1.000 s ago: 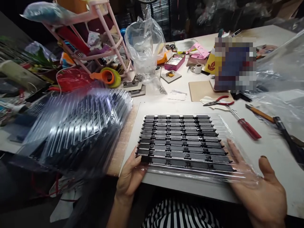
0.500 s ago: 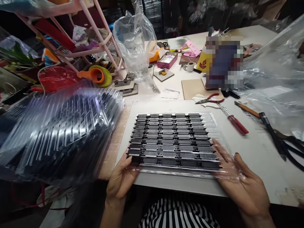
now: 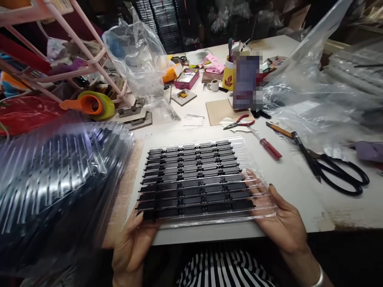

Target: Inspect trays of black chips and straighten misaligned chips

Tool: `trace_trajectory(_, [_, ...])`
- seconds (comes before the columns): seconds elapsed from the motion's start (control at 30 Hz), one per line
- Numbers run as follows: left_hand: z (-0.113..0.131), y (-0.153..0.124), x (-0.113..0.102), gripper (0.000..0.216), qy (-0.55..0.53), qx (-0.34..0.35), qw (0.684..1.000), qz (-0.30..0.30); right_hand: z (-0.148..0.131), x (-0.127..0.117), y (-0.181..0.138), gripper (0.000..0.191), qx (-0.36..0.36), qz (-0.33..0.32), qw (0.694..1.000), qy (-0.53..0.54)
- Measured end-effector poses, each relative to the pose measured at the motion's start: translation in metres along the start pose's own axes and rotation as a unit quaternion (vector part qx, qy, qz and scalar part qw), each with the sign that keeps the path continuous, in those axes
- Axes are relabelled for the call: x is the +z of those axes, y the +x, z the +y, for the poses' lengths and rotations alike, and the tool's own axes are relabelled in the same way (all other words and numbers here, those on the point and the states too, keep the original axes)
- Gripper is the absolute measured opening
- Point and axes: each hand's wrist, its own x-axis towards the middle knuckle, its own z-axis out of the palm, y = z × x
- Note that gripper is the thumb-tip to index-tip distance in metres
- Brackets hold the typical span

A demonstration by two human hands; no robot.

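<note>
A clear plastic tray [image 3: 257,207] filled with rows of black toothed strips [image 3: 194,175] lies at the table's near edge. My left hand [image 3: 131,247] grips its near left corner, thumb on top. Under and around the tray's near right corner sits my right hand [image 3: 281,223], fingers showing through the plastic. The tray rests on a white board [image 3: 287,179].
A tall stack of similar trays [image 3: 56,179] stands at the left. A red-handled screwdriver [image 3: 266,145], red pliers [image 3: 237,121], black scissors [image 3: 332,167] and a knife lie right of the tray. Plastic bags [image 3: 317,91], a pink rack [image 3: 68,59] and a tape dispenser [image 3: 89,104] crowd the back.
My right hand has closed in from open beside the tray to gripping its right corner. The view has swung right and the tray sits slightly turned.
</note>
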Motion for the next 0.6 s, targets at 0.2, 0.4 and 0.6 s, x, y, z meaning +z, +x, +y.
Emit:
trace_trajectory(0.2, [0.000, 0.001, 0.007, 0.052, 0.023, -0.001, 0.998, 0.060, 0.000, 0.000, 0.001, 0.038, 0.003, -0.030, 1.000, -0.001])
trace_trajectory(0.4, [0.000, 0.000, 0.015, 0.047, 0.069, 0.038, 0.993, 0.085, 0.000, 0.000, 0.001, 0.039, -0.012, -0.064, 0.998, 0.002])
trace_trajectory(0.6, [0.001, 0.000, 0.008, 0.049, 0.055, 0.024, 0.996, 0.065, 0.000, 0.000, 0.000, 0.038, -0.012, -0.063, 0.998, -0.015])
